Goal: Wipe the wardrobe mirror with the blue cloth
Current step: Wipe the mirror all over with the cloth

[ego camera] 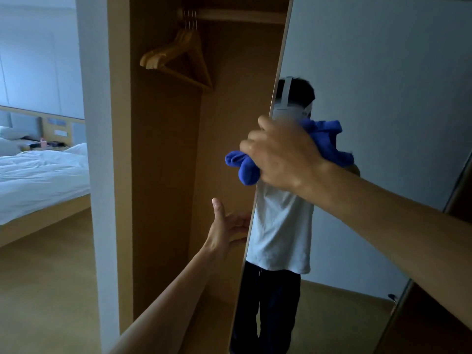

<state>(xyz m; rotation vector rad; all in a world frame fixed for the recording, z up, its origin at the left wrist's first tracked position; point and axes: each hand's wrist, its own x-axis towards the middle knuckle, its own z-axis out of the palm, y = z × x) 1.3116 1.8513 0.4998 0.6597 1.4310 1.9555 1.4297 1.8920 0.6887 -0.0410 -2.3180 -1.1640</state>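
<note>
On the tall upright mirror [383,72], bunched blue cloth [242,167] in right hand [283,154]

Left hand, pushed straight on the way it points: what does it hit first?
The wardrobe mirror door, at its near edge: the left hand points at it, fingers apparently reaching behind that edge. Contact is hard to confirm; depth is unclear.

open wardrobe bay [166,175] free below hangers [178,60], mirror door [357,98] bounding right
</note>
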